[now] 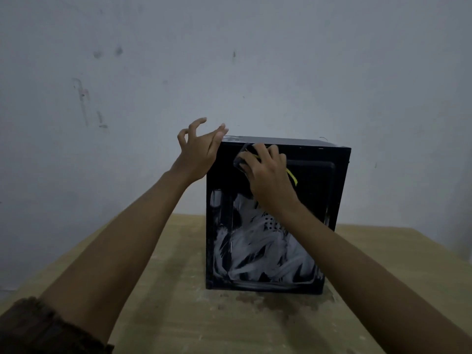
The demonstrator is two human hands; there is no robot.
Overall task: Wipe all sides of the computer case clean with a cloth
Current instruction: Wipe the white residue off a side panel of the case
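Right hand (268, 172) clutches the cloth (240, 162) against the case (315, 198), which stands on the table (178, 315). Left hand (199, 149), empty and loose-fingered, braces its top corner. The case looks rigid and likely heavy: steady it by the edges.

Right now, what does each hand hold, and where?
The right hand presses the cloth, bunched under its fingers, on the computer case. The left hand holds nothing.

A dim, bluish-grey scene is rendered under weak, diffuse light, and no hard shadows are cast on the wall (306, 60). The black computer case (314, 200) is left almost without detail. Wide-angle bending is seen along the table (178, 315) edges, and fine detail is softened throughout.
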